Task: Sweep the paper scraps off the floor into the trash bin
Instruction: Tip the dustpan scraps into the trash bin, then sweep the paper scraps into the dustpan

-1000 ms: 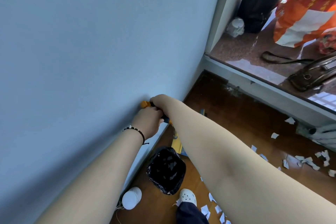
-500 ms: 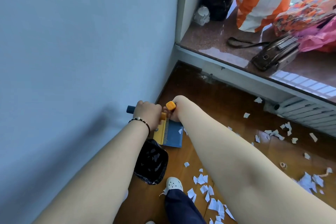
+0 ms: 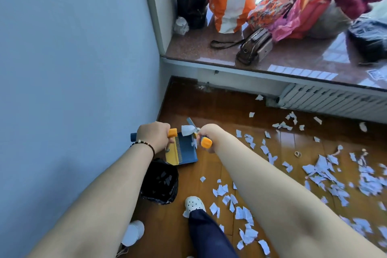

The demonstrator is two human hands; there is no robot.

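My left hand (image 3: pixel 154 136) grips the blue handle with its orange end, and the blue and yellow dustpan (image 3: pixel 181 151) hangs under it above the floor. My right hand (image 3: pixel 206 133) grips the orange-tipped broom handle (image 3: pixel 205 142) just right of the dustpan; the broom head is hidden. A black-lined trash bin (image 3: pixel 160 182) stands on the floor by the blue wall, below my left wrist, with a few scraps inside. Several white paper scraps (image 3: pixel 326 176) lie scattered over the wooden floor to the right and around my foot.
My white shoe (image 3: pixel 193 204) stands right of the bin. A white round object (image 3: pixel 132 232) sits by the wall at lower left. A radiator (image 3: pixel 330 101) runs under the stone window ledge (image 3: pixel 293 58), which carries several bags. The blue wall (image 3: pixel 73 69) closes the left side.
My hands have drawn apart, splitting the dustpan handle from the broom handle. The view has swung right, showing more of the ledge and the scraps.
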